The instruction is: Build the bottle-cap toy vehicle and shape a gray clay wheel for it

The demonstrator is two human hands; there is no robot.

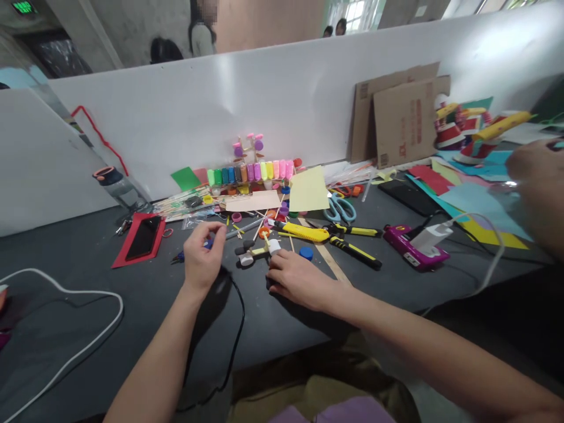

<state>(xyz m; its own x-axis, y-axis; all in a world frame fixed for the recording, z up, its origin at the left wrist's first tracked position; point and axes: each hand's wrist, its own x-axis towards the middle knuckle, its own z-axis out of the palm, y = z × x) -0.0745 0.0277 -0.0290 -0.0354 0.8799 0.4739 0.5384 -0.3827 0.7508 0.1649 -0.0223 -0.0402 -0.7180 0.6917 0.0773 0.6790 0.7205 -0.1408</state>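
Note:
My left hand point(203, 255) is closed, thumb and index finger pinched together; whether anything is between them is too small to tell. Behind it a blue glue gun point(180, 257) shows in part, its dark nozzle to the left and a clear glue stick point(243, 228) to the right. A black cord point(241, 317) runs from near that hand toward the table's front edge. My right hand point(299, 279) curls its fingers at the right end of a small model point(259, 251) with a pale stick and white and black wheel-like pieces. A dark piece shows under those fingers.
A yellow utility knife point(308, 231), yellow-black pliers point(359, 252), blue scissors point(340, 208) and a blue cap point(305, 253) lie beyond my right hand. A purple power strip point(416, 249) sits right. A phone point(143, 238) lies left. Another person's hand point(540, 188) reaches in at right.

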